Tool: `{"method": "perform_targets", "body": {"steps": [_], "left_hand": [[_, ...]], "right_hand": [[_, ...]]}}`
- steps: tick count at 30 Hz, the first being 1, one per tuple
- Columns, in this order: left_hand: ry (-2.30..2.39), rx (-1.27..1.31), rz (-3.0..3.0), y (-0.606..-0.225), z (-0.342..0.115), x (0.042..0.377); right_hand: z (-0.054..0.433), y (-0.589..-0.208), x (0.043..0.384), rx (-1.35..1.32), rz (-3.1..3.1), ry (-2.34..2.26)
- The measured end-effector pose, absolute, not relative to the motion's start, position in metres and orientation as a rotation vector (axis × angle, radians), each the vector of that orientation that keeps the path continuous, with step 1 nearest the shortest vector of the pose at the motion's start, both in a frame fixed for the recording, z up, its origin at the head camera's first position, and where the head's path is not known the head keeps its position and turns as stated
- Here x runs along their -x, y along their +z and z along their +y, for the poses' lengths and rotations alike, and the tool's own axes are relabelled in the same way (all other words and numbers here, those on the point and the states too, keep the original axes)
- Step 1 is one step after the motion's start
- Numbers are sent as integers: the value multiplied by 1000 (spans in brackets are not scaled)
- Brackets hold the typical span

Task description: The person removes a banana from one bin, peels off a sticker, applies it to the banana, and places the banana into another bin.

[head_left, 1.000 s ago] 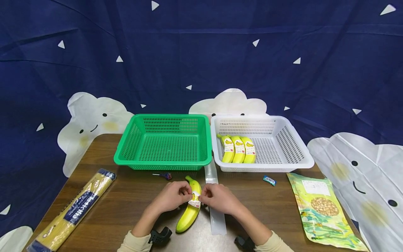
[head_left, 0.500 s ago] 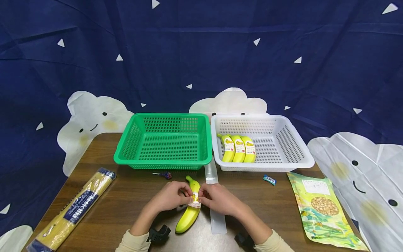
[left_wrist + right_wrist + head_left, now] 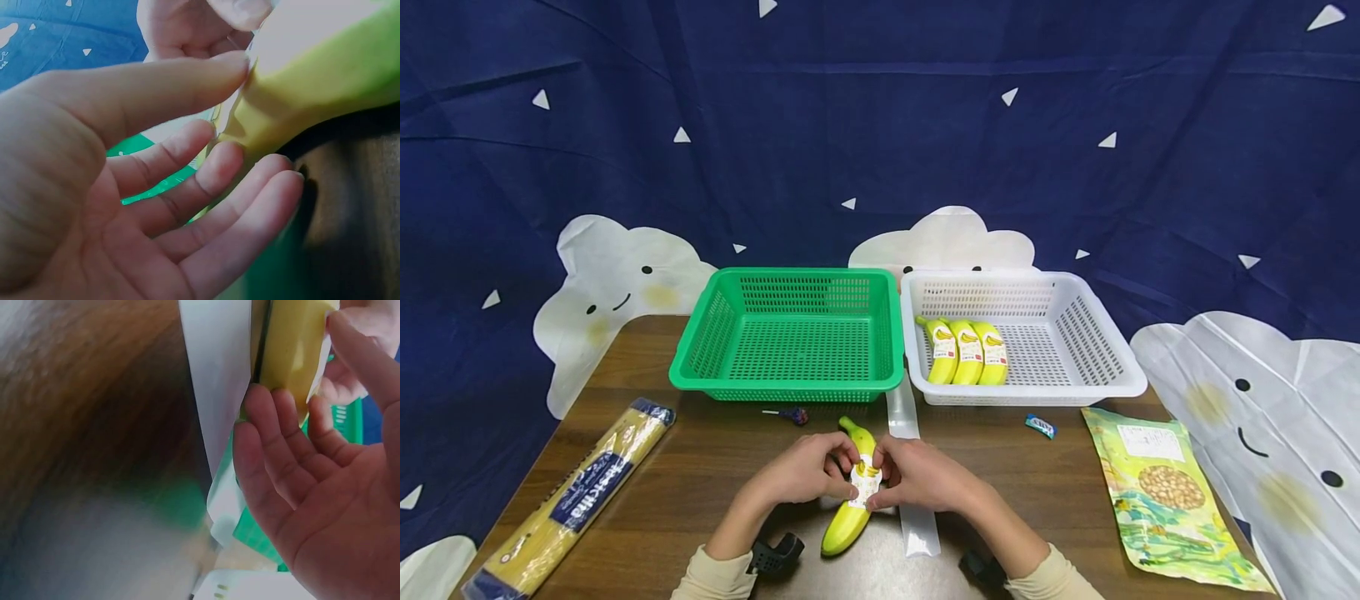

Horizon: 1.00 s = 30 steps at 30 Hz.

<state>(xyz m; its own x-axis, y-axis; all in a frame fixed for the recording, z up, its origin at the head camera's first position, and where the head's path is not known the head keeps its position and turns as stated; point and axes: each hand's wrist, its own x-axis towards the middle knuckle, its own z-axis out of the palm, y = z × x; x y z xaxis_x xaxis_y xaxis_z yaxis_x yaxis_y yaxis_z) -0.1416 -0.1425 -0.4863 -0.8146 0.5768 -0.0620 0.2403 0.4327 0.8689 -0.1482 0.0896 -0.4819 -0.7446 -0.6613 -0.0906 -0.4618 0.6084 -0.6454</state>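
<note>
A yellow banana [image 3: 846, 529] with a green-tinged stem end lies on the table in front of the person, seen in the head view. Around its middle sits a white label [image 3: 864, 487] with a banana picture. From the left, the left hand [image 3: 812, 468] touches the label's edge, thumb and index finger spread apart. The right hand [image 3: 920, 473] does likewise from the right. In the left wrist view, the left thumb [image 3: 187, 81] is straight against the label and the other fingers lie loosely by the banana's side. The right fingertips [image 3: 259, 403] rest by the banana's other side.
A green basket [image 3: 786, 386] and a white basket [image 3: 1037, 394] holding 3 labelled bananas [image 3: 967, 354] stand behind. Nearby are a silvery strip [image 3: 917, 533], a lollipop [image 3: 790, 414], a small wrapped candy [image 3: 1041, 426], a spaghetti pack [image 3: 576, 500] and a green bag [image 3: 1172, 500].
Both thumbs have moved down and away from the index fingers, so more of the label shows between the hands. The banana has barely shifted.
</note>
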Motion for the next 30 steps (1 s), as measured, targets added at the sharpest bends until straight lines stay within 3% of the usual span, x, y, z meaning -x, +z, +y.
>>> {"method": "perform_targets", "body": {"steps": [9,18,30], "left_hand": [[1321,-690,2288,-486,-144,141],[1337,-683,2277,-485,-143,140],[1403,-710,2247,-488,-144,141]], "right_hand": [[89,-486,150,932,2537,-867],[91,-487,152,1148,2584,-827],[92,-486,154,1138,2567,-801]]}}
